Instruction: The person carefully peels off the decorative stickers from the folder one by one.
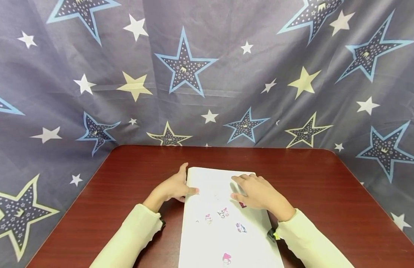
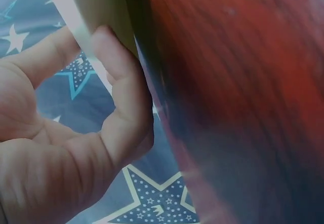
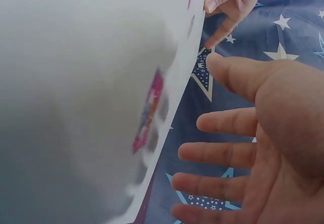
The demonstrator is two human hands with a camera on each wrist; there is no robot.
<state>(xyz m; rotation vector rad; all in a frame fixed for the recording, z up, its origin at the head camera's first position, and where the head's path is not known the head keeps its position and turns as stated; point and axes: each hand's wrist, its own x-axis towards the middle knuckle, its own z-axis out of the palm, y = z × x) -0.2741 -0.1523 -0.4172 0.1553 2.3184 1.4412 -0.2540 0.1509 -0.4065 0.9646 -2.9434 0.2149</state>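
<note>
A large white paper pad [image 1: 210, 238] lies on the table with several small cartoon stickers on its face, among them a pink one [image 1: 227, 258] near the bottom and a purple-blue one [image 1: 241, 227]. My left hand [image 1: 173, 186] pinches the pad's upper left edge, thumb on top; the left wrist view shows fingers [image 2: 121, 87] at that edge. Over the upper right part of the pad is my right hand [image 1: 257, 191], its fingers spread and holding nothing. A dark pink sticker [image 1: 242, 205] shows partly beneath it. The right wrist view shows this pink sticker [image 3: 148, 112] near the edge.
The reddish-brown table [image 1: 143, 160] extends around the pad on both sides and behind it. A grey-blue curtain with stars [image 1: 207, 74] hangs close behind the table's far edge. Dark wrist straps [image 1: 272, 234] show at the sleeves.
</note>
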